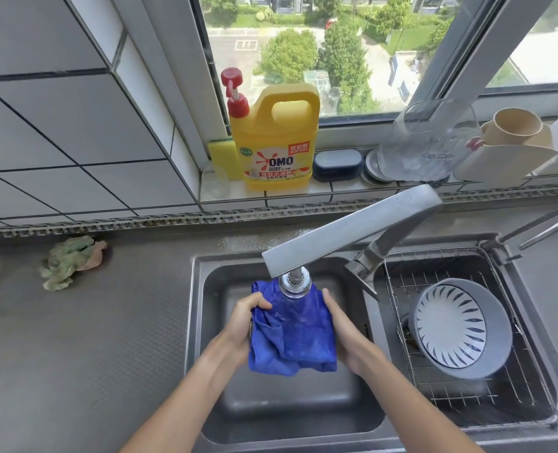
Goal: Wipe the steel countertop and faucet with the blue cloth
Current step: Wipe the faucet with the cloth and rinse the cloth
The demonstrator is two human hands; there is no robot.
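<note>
Yellow detergent jug (279, 142) on the tiled window ledge, sponge (220, 156) beside it; grey bowl (460, 326) sits in the wire rack (398, 289) over the right basin. Crumpled green rag (70, 261) lies on the steel countertop (91, 338), left of the sink (195, 322). You hold the blue cloth (298, 331) over the left basin, just under the faucet (352, 230) spout. Your left hand (244, 317) grips its left edge, right hand (344, 335) cups the right side, fingers behind it.

Both hands (251, 318) hold blue cloth (298, 335) under faucet (352, 230).
</note>
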